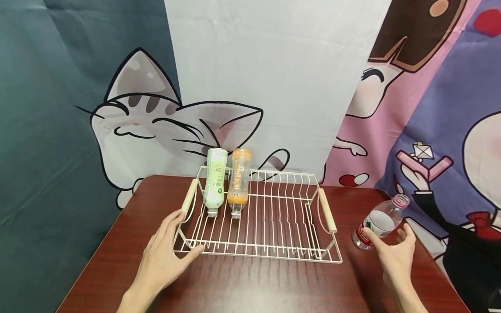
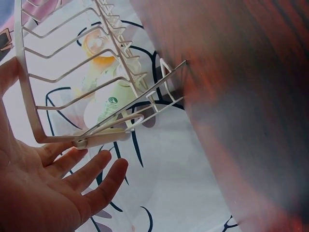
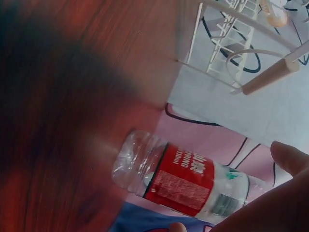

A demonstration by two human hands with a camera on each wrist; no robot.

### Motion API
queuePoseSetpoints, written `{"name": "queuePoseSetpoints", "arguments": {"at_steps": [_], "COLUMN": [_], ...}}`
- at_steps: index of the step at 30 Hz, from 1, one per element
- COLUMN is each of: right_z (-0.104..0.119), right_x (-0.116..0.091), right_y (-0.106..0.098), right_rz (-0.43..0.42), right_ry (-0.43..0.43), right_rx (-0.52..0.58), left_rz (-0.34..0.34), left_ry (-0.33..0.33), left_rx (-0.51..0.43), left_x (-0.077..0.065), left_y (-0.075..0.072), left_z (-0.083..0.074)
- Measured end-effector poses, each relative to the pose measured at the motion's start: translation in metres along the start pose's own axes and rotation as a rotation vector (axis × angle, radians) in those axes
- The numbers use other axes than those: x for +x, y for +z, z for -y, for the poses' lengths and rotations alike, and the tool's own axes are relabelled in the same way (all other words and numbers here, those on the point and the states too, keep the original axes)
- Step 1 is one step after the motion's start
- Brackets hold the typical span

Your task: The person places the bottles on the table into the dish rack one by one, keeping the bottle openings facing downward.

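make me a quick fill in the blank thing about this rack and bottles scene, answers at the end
1. The green bottle and the orange bottle lean upside ____ in the wire rack.
2. In the head view, the orange bottle is to the ____ of the green bottle.
3. Of those two bottles, the ____ one is nearer the left hand.
4. The clear bottle by the right hand has a label whose lower part is mainly ____.

Missing words: down; right; green; red

Wht wire rack (image 1: 258,257), on brn table (image 1: 254,289); holds green btl (image 1: 215,182) & orange btl (image 1: 239,178), neck-down, L side. L hand (image 1: 162,252) at near L corner; R hand (image 1: 393,256) beside clr btl (image 1: 379,223), R.
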State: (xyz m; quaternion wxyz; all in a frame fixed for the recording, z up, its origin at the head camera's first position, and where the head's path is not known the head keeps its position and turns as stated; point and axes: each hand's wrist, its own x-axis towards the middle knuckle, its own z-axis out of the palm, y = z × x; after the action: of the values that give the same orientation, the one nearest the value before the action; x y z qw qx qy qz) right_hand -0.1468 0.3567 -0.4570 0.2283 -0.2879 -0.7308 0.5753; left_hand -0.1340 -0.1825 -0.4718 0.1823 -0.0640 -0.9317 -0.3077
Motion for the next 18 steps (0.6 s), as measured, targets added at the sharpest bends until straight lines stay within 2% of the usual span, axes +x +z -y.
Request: {"name": "queuePoseSetpoints", "arguments": {"at_steps": [6,12,18], "right_z": [-0.004,-0.007,-0.010], "right_x": [0.022,0.031,0.036], "right_y": [0.007,0.011,0.013], "right_rz": [0.020,0.045,0.007], "right_ry": [0.012,0.008,-0.008], "right_rx": [0.010,-0.102,-0.182], "left_rz": [0.008,0.016,0.007], "left_ry": [-0.002,-0.006,-0.002], "left_rx": [0.005,0.000,0.003], "left_x": [0.001,0.000,0.001], "left_y": [0.000,-0.001,-0.001], "left_z": [0.000,-0.001,-0.001]}}
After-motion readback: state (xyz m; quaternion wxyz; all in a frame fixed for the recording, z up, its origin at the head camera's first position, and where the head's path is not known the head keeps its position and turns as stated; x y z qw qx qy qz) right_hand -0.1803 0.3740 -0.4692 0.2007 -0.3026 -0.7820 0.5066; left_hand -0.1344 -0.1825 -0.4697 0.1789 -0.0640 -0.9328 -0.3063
